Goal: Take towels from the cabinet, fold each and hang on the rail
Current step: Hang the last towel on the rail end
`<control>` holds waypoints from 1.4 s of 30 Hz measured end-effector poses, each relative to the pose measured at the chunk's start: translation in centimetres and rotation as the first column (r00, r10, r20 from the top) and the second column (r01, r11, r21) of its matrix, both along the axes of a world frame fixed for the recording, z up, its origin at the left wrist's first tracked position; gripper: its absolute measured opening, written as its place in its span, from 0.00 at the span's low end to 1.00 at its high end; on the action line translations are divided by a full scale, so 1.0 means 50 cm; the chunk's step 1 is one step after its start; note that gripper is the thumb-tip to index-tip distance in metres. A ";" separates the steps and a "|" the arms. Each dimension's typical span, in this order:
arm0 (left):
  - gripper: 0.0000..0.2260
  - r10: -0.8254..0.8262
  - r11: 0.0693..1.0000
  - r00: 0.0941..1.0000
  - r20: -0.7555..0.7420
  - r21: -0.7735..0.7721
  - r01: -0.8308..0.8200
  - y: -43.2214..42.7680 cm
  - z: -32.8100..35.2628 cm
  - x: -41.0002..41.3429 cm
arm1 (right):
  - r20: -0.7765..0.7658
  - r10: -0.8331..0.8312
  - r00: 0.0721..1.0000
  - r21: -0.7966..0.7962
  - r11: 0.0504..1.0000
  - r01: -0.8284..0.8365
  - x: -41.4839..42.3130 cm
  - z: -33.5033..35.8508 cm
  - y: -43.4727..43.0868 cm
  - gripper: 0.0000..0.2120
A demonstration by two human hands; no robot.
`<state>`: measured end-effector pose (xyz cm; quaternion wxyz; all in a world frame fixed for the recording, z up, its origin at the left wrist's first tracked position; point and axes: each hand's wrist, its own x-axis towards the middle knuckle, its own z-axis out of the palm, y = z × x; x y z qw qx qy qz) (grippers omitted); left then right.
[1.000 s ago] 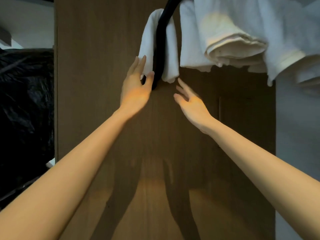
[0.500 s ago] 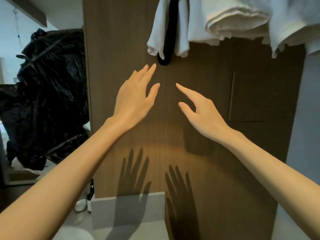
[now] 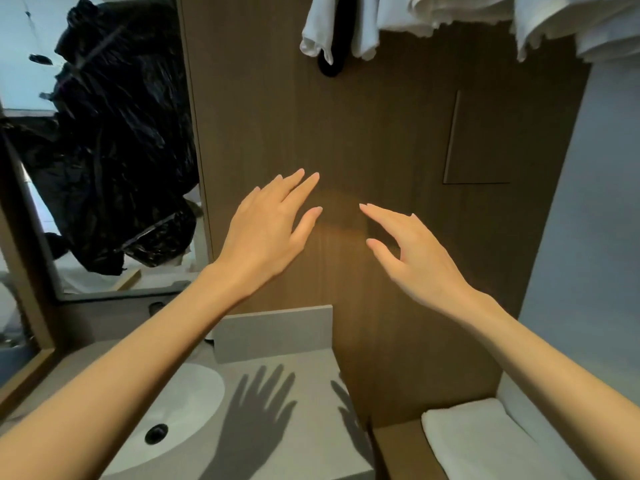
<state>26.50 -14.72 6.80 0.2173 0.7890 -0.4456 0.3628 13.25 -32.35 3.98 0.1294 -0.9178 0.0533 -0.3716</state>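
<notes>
A small white towel hangs folded over a black rail at the top centre, against the brown wood panel. More white towels hang bunched along the top right. My left hand and my right hand are both empty with fingers spread, held in mid-air well below the rail, apart from the towels. A folded white towel lies on a low wooden shelf at the bottom right.
A grey counter with a white sink lies below my arms. A mirror on the left reflects a black plastic bag. The wood panel carries a recessed square hatch at the right.
Both hands have come off the hung towel and dropped away from the rail. My view has tilted down, bringing the sink, the counter and the shelf towel into sight.
</notes>
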 end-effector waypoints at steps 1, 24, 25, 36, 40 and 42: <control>0.23 -0.006 1.000 1.000 -0.011 0.015 0.006 0.012 -0.011 -0.011 | -0.004 -0.008 1.000 0.009 1.000 0.008 -0.016 -0.012 0.011 0.23; 0.23 -0.141 0.980 0.974 -0.179 0.112 0.163 -0.112 -0.223 -0.351 | -0.212 -0.127 0.969 0.103 0.983 0.152 -0.438 -0.209 -0.088 0.22; 0.23 -0.134 0.981 0.973 -0.187 0.111 0.157 -0.131 -0.238 -0.368 | -0.228 -0.117 0.966 0.103 0.984 0.144 -0.456 -0.223 -0.109 0.22; 0.23 0.040 0.983 0.927 -0.373 0.182 0.030 -0.321 -0.481 -0.570 | -0.408 0.045 0.912 0.173 0.984 0.029 -0.613 -0.400 -0.357 0.23; 0.23 0.102 0.968 0.898 -0.429 0.251 0.010 -0.350 -0.565 -0.606 | -0.466 0.080 0.881 0.200 0.980 0.017 -0.619 -0.479 -0.398 0.22; 0.23 0.127 0.961 0.883 -0.453 0.276 0.003 -0.362 -0.603 -0.607 | -0.500 0.086 0.862 0.202 0.979 0.020 -0.610 -0.520 -0.411 0.22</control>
